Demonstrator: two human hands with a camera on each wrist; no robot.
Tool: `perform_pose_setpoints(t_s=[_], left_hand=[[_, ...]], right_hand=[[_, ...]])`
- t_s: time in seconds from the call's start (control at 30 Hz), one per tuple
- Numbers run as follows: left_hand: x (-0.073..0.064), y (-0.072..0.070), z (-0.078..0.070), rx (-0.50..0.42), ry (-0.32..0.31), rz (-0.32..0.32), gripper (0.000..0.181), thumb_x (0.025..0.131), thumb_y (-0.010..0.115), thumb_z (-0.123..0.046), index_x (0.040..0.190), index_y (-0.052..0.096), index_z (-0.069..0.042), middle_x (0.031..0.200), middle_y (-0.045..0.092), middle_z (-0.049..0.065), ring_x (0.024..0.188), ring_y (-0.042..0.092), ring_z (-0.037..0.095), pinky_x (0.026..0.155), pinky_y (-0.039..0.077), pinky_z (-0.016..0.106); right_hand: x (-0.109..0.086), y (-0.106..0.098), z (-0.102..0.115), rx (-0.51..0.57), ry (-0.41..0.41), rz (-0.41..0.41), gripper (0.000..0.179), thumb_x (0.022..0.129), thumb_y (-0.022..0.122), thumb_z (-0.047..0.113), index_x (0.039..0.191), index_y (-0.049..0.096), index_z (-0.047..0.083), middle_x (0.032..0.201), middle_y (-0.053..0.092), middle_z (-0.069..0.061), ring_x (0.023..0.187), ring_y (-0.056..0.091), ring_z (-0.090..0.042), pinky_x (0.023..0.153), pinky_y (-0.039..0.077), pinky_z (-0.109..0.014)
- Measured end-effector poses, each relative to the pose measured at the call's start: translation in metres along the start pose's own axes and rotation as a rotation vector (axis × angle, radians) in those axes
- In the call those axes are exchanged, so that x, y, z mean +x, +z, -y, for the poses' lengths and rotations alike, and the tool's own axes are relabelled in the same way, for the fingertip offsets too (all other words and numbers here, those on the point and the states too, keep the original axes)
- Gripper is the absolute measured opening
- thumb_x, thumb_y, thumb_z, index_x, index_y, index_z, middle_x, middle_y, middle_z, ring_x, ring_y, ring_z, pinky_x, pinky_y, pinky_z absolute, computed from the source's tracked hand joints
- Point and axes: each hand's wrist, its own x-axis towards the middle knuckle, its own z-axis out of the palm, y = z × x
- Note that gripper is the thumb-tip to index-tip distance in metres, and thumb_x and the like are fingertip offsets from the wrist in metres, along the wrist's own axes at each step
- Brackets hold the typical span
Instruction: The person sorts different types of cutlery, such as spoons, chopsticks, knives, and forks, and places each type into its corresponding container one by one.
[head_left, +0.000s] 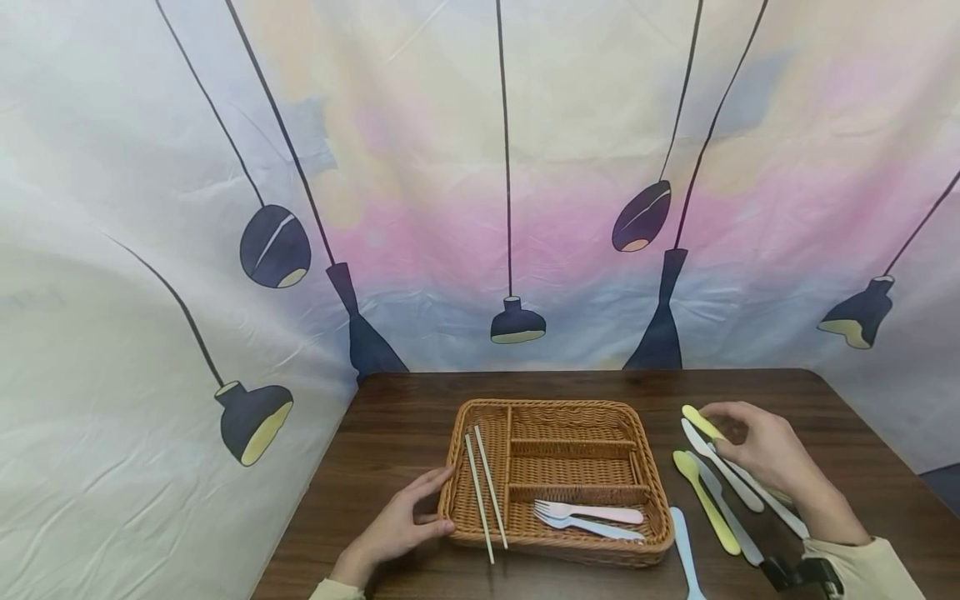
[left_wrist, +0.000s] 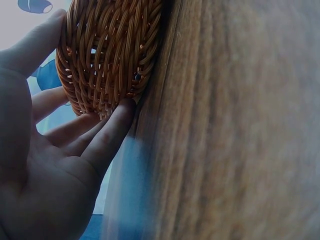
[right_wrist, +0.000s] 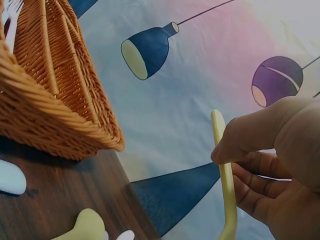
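My left hand (head_left: 405, 517) rests against the left end of a brown wicker basket (head_left: 652, 479), its fairly straight fingers and thumb spread along the outer wall. My right hand (head_left: 768, 446) pinches a slim yellow utensil (right_wrist: 227, 185) between thumb and fingers, right of the basket. The utensil's far part is hidden by the hand in the head view. Beneath and beside that hand lie a white knife (head_left: 735, 479), a grey knife (head_left: 727, 508) and a yellow spoon (head_left: 708, 504). Another pale utensil (head_left: 783, 512) lies partly under the hand.
Two pale chopsticks (head_left: 480, 500) lie in the basket's left compartment, their ends overlapping its front rim. A pink fork (head_left: 592, 512) and a light blue fork (head_left: 592, 526) occupy the front compartment. A light blue utensil (head_left: 684, 550) lies by the basket's front right corner on the dark wooden table (head_left: 405, 417).
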Motion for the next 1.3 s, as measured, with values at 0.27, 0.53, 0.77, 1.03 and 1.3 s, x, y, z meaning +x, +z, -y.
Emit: perform_pose_setpoints(t_s=[0.27, 0.53, 0.77, 1.03, 1.3], left_hand=[[0.001, 0.0, -0.001, 0.005, -0.004, 0.002, 0.076, 0.087, 0.074, -0.018, 0.152, 0.034, -0.014, 0.157, 0.023, 0.024, 0.138, 0.028, 0.05, 0.089, 0.056, 0.026], [0.001, -0.001, -0.002, -0.004, -0.015, 0.014, 0.076, 0.088, 0.073, -0.017, 0.153, 0.033, -0.013, 0.157, 0.021, 0.024, 0.139, 0.027, 0.05, 0.091, 0.056, 0.026], [0.002, 0.0, -0.003, -0.003, -0.016, 0.01, 0.076, 0.088, 0.074, -0.017, 0.152, 0.033, -0.01, 0.157, 0.022, 0.024, 0.138, 0.029, 0.049, 0.091, 0.056, 0.025], [0.001, -0.001, -0.004, 0.001, -0.028, 0.007, 0.076, 0.088, 0.074, -0.018, 0.152, 0.034, -0.013, 0.157, 0.022, 0.024, 0.138, 0.029, 0.049, 0.09, 0.056, 0.026], [0.0, 0.0, -0.003, -0.001, -0.016, 0.003, 0.075, 0.088, 0.074, -0.018, 0.152, 0.034, -0.014, 0.157, 0.022, 0.025, 0.138, 0.029, 0.049, 0.09, 0.056, 0.026]], right_hand=[[0.004, -0.002, 0.012, 0.022, -0.031, -0.017, 0.041, 0.078, 0.072, 0.002, 0.117, 0.067, 0.011, 0.099, 0.066, -0.007, 0.082, 0.06, -0.019, 0.062, 0.049, -0.03], [0.011, 0.002, 0.021, 0.027, -0.121, -0.07, 0.036, 0.078, 0.072, 0.003, 0.113, 0.069, 0.013, 0.095, 0.065, -0.001, 0.077, 0.058, -0.012, 0.059, 0.046, -0.025], [0.016, 0.007, 0.03, 0.064, -0.203, -0.078, 0.038, 0.077, 0.074, -0.002, 0.112, 0.07, 0.013, 0.094, 0.065, 0.002, 0.076, 0.058, -0.006, 0.058, 0.048, -0.023], [0.022, 0.015, 0.049, 0.073, -0.226, -0.056, 0.035, 0.079, 0.074, 0.001, 0.111, 0.071, 0.016, 0.096, 0.065, 0.006, 0.078, 0.056, -0.005, 0.06, 0.046, -0.024], [0.03, 0.026, 0.074, 0.119, -0.3, -0.023, 0.035, 0.08, 0.076, 0.004, 0.111, 0.071, 0.019, 0.1, 0.066, 0.008, 0.081, 0.057, -0.005, 0.065, 0.05, -0.026]])
